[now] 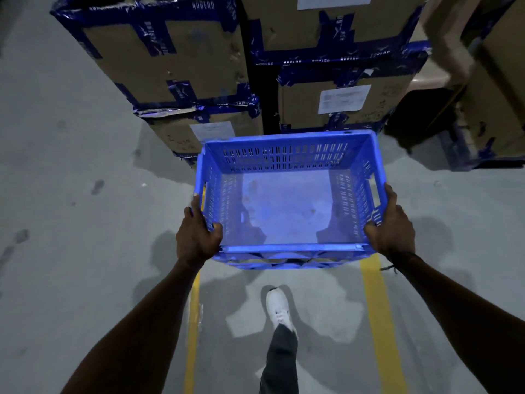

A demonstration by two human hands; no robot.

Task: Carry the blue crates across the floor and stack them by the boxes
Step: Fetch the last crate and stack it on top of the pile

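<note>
An empty blue crate [287,206] with slotted walls hangs level above the floor in front of me. My left hand [197,237] grips its near left corner, thumb over the rim. My right hand [393,226] grips the near right corner the same way. The crate's far edge is close to the stacked cardboard boxes [181,64], which are sealed with blue tape. No other blue crate is in view.
A second stack of taped boxes [338,100] stands right of a dark gap, with more cartons [494,89] further right. Two yellow floor lines [380,314] run under the crate on grey concrete. My white shoe [279,308] is stepping forward between them.
</note>
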